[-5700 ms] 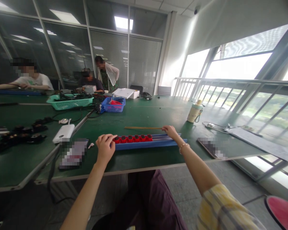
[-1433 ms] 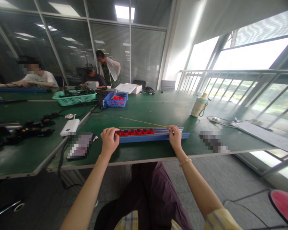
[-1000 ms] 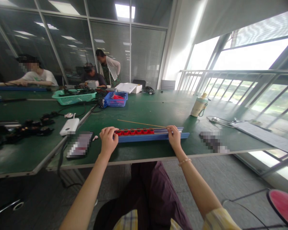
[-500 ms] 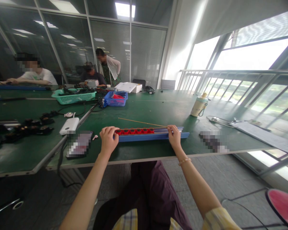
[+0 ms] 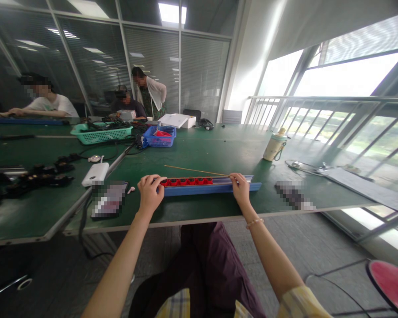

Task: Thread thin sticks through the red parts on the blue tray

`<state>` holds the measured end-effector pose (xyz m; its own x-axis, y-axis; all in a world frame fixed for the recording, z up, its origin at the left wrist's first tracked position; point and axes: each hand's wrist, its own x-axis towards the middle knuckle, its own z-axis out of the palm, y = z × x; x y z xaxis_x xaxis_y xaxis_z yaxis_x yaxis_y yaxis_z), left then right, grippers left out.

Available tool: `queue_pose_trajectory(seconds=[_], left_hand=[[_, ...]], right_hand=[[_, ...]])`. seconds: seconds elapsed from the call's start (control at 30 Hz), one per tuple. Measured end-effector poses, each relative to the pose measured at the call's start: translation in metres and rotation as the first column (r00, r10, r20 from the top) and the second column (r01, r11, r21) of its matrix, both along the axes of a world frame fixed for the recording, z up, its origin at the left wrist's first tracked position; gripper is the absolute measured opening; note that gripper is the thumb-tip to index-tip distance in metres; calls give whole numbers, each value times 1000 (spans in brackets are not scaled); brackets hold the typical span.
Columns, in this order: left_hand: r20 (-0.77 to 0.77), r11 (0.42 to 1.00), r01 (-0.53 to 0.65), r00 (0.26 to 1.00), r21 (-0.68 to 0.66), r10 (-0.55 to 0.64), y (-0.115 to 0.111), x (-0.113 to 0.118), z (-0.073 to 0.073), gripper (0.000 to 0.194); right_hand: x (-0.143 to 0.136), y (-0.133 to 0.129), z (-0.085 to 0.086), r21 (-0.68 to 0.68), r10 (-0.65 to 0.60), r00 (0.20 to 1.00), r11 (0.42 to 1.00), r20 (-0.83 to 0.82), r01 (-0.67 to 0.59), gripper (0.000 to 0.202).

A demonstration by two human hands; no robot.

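Note:
A long blue channel-shaped rail (image 5: 199, 190) lies along the table in front of me. Several red pieces with dark centres (image 5: 187, 181) sit in a row in its left and middle part; the right part of the channel shows a bare pale groove. My left hand (image 5: 149, 193) is closed around the rail's left end, fingers over the top and thumb at the near side. At the right, my right hand (image 5: 240, 187) is closed by the rail, its fingertips on the end of a thin yellowish stick (image 5: 195, 170). That stick slants leftward behind the rail. My palms hide both contact areas.
Left of the rail lie a phone (image 5: 110, 199), a pink earbud (image 5: 131, 190) and a white power bank (image 5: 95, 174). A blue basket (image 5: 159, 140) and a green basket (image 5: 101, 136) stand farther back. To the right are a cream bottle (image 5: 274, 146) and another phone (image 5: 290, 194). People sit and stand beyond.
My right hand and the thin stick have shifted very slightly; the stick's far end sits a touch lower and to the right. The left hand, rail and red pieces look the same.

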<state>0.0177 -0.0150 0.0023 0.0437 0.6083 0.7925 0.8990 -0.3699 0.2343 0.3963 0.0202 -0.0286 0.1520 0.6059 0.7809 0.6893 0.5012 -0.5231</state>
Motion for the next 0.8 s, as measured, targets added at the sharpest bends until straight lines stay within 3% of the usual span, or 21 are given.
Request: queue_pose_trajectory(seconds=[0.4,0.8], left_hand=[[11,1000,-4,1000,-31,4,-1,0,1,34],[21,1000,-8,1000,-20,8,0,-1,0,33]], right_hand=[[0,-2,4,110,-27,992,993,-122,40,29],[-7,-4,7,83,81,996,993,23,-82,27]])
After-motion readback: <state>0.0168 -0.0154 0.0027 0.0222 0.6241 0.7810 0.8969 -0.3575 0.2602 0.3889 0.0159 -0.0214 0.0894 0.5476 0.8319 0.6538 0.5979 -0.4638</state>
